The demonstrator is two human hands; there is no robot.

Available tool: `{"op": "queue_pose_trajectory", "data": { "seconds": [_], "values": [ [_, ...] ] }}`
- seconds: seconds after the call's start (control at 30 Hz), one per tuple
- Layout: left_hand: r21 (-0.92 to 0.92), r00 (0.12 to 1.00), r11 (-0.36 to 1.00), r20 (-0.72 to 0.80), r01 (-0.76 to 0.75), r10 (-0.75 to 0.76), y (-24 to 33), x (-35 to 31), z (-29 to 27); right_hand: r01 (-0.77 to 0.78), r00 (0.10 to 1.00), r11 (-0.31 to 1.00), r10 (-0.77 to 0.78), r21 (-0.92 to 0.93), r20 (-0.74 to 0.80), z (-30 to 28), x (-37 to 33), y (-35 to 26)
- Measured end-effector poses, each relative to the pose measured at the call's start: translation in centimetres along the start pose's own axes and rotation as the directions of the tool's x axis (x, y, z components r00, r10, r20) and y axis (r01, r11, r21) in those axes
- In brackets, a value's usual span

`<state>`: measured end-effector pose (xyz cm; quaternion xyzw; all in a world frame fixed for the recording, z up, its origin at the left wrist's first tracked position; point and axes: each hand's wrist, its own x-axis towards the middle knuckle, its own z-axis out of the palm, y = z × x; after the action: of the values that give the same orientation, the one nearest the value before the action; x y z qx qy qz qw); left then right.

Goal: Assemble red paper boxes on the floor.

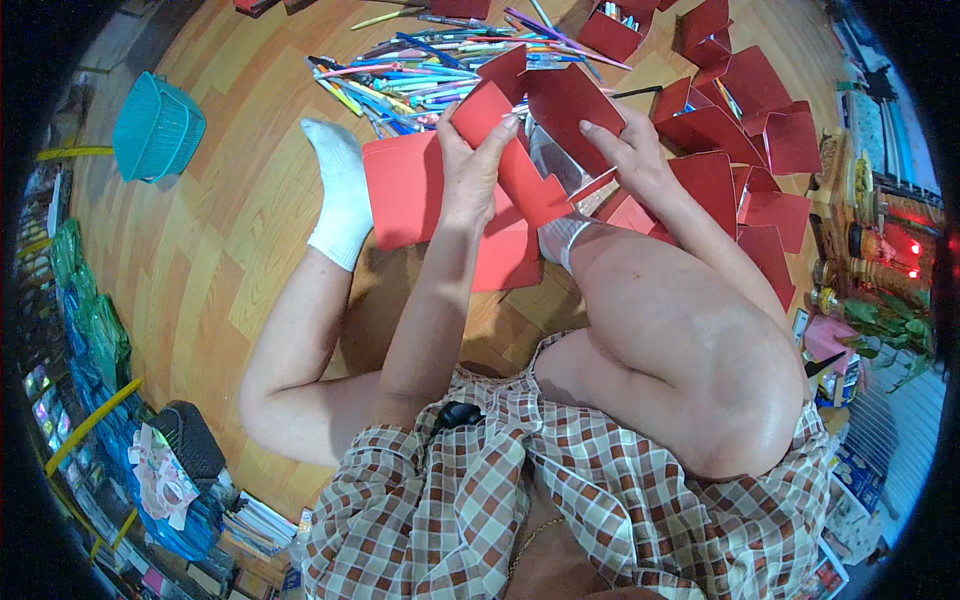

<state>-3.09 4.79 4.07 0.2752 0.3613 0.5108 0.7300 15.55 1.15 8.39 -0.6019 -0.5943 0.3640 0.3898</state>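
Note:
My left hand (470,170) grips the left side of a red cardboard box (530,180), thumb on the outer face and fingers behind it. The right-hand panel of the same box, a darker red, is pinched in my right hand (635,160). The box is partly folded, with its flaps standing apart between my hands. Below and left of it, flat red cardboard pieces (405,195) lie on the floor. Just beyond the box is a heaped pile of pens (410,80) in many colours, partly hidden by it.
Several red cardboard boxes (755,85) stand at the right, some with pens inside. A turquoise plastic basket (155,130) is at the far left on the wood floor (210,270). My legs and white sock (338,190) frame the work area. Bags and a dark basket (190,440) line the left edge.

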Motion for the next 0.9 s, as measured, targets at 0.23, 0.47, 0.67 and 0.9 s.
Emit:
{"op": "queue_pose_trajectory", "data": {
  "seconds": [0.23,0.47,0.67,0.9],
  "values": [
    [0.013,0.995,1.000,-0.101,-0.012,0.014,-1.1,0.5,-0.6,-0.073,0.994,0.997,0.071,0.018,0.087,-0.3,-0.5,-0.4],
    [0.048,0.985,0.999,-0.170,-0.016,0.024,-2.9,0.5,-0.9,0.017,0.995,0.989,-0.002,-0.149,0.097,0.4,-0.5,-1.7],
    [0.018,0.985,1.000,-0.172,0.015,-0.012,-3.2,0.8,-1.4,-0.010,0.984,1.000,0.014,-0.023,0.179,-0.2,-0.9,-2.2],
    [-0.013,0.980,1.000,-0.196,0.026,-0.028,-2.8,0.8,-1.2,0.056,0.900,0.935,-0.198,0.350,0.387,-2.0,-1.2,-1.6]
  ]
}}
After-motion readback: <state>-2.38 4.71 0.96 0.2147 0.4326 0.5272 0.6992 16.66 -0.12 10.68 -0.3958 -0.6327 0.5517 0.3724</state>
